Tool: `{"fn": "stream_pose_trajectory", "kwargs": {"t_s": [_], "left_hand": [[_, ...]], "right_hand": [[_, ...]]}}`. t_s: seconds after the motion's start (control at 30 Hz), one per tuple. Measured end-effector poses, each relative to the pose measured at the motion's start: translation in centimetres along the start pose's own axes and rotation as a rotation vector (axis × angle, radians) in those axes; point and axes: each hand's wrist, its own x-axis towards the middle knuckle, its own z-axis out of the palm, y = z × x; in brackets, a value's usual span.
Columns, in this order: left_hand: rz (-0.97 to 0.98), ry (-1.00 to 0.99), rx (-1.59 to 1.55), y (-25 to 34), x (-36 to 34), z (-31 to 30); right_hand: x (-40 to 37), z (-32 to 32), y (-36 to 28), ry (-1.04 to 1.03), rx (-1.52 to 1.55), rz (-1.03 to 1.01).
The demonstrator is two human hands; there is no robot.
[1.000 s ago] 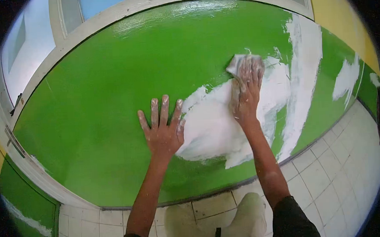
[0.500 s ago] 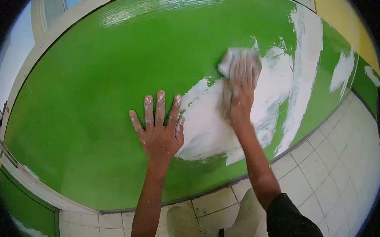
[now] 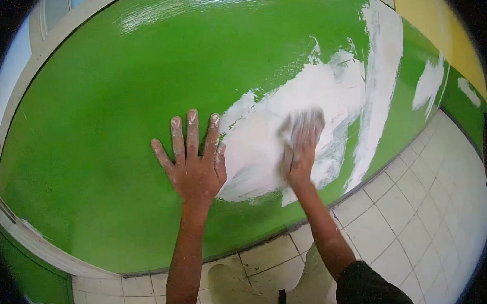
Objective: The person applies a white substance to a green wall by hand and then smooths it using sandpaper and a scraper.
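A glossy green wall (image 3: 116,103) fills the view, with a large white sanded patch (image 3: 264,135) in its middle. My right hand (image 3: 299,149) presses a pale sheet of sandpaper (image 3: 302,119) flat against the white patch; the sheet is blurred and mostly under my fingers. My left hand (image 3: 192,159) lies flat on the green paint just left of the patch, fingers spread and dusted white, holding nothing.
More white streaks (image 3: 383,64) and patches (image 3: 428,84) mark the wall to the right. A white frame (image 3: 18,91) borders the wall at left. Pale floor tiles (image 3: 409,210) run below, and my knees (image 3: 271,286) show at the bottom edge.
My right hand has slid the sandpaper down the white patch, from its upper part to its middle. My left hand stays planted on the wall. The view shifted slightly.
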Motion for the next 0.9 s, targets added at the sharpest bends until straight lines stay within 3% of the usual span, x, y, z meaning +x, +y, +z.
{"fn": "stream_pose_trajectory", "kwargs": {"t_s": [0.07,0.1,0.27,0.4,0.47,0.57,0.67,0.7,0.77,0.87,0.9], "left_hand": [[-0.022,-0.010,-0.003,0.1,-0.1,0.0],[-0.015,-0.006,0.006,0.0,-0.2,0.0],[0.005,0.004,0.023,0.2,-0.1,0.1],[-0.062,0.031,-0.008,0.6,-0.1,0.1],[-0.079,0.031,-0.005,0.9,-0.3,0.2],[-0.014,0.007,0.035,0.6,-0.4,0.0],[-0.017,0.006,0.059,0.7,-0.5,0.4],[-0.012,0.034,0.056,0.6,-0.5,0.7],[-0.013,0.065,0.049,0.6,-0.4,0.9],[-0.019,0.037,0.065,0.7,-0.5,0.4],[-0.024,0.027,0.061,0.8,-0.4,0.3]], "right_hand": [[-5.6,-0.5,1.1,-0.095,-0.015,0.046],[-4.8,-0.8,0.7,-0.102,-0.020,0.055],[7.6,0.5,1.7,0.126,0.129,-0.052],[2.0,-1.8,0.5,0.008,0.235,0.048],[-5.1,-1.7,0.7,-0.072,0.040,0.144],[-0.6,-0.4,1.7,0.045,0.125,-0.011],[10.7,-1.0,0.6,0.118,0.118,-0.106],[10.7,-1.1,0.6,0.101,0.120,-0.102],[7.5,-1.3,0.9,0.031,0.101,-0.067],[-6.3,-1.2,1.5,-0.200,0.017,0.134],[-5.6,-1.3,1.3,-0.153,0.031,0.092]]}}
